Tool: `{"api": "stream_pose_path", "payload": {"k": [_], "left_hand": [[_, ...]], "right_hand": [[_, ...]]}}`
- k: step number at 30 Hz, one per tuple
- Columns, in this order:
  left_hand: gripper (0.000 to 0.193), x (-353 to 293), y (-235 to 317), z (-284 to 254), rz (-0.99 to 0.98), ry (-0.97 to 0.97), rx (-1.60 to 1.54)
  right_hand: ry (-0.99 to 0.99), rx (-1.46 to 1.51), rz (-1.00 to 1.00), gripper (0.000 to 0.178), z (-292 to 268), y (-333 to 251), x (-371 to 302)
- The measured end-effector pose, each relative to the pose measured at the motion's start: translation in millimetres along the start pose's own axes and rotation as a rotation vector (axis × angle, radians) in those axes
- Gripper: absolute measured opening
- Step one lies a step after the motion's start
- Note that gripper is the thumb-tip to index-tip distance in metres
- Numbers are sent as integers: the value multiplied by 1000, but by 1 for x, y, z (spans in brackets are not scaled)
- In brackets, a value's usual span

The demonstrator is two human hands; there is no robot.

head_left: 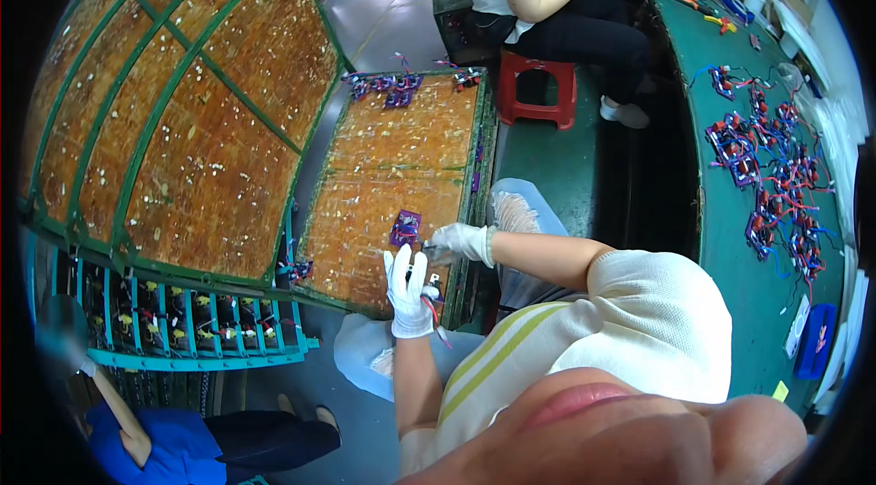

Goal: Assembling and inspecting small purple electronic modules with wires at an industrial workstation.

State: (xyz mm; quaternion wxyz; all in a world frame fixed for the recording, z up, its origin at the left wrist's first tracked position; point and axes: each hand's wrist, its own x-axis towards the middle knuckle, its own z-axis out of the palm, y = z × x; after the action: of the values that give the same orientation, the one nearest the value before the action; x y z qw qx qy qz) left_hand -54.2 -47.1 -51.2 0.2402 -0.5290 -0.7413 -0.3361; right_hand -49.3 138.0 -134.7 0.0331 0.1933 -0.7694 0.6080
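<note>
Both of my hands wear white gloves and are close together over the near end of a worn wooden board (pixel 392 161). My left hand (pixel 409 298) is closed around a small part with red and dark wires (pixel 436 316) hanging out by the thumb; the fingers hide most of it. Just to its right, my right hand (pixel 461 243) has its fingertips pressed together at a small greyish thing that is blurred. Beyond my fingertips, a purple circuit board (pixel 406 228) with components and wires lies flat on the wood.
More wired boards (pixel 397 88) lie along the wood's far edge. Left stands a large green-framed wooden panel (pixel 228 102) above a teal rack (pixel 196 321). Right, a green bench (pixel 739 284) carries heaped wired boards (pixel 776 166) and pliers (pixel 721 24). One person sits on a red stool (pixel 538 93); another is lower left.
</note>
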Motion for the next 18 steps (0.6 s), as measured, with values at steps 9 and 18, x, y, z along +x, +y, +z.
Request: {"api": "stream_pose_path", "payload": {"k": [9,18], "left_hand": [[54,5,3,0,-79,231,116],[57,-28,-43,40,-1276,618,-1035]], "right_hand": [[181,856,320,36,38,-55,-1],[346,241,324,43,24,-78,24]]}}
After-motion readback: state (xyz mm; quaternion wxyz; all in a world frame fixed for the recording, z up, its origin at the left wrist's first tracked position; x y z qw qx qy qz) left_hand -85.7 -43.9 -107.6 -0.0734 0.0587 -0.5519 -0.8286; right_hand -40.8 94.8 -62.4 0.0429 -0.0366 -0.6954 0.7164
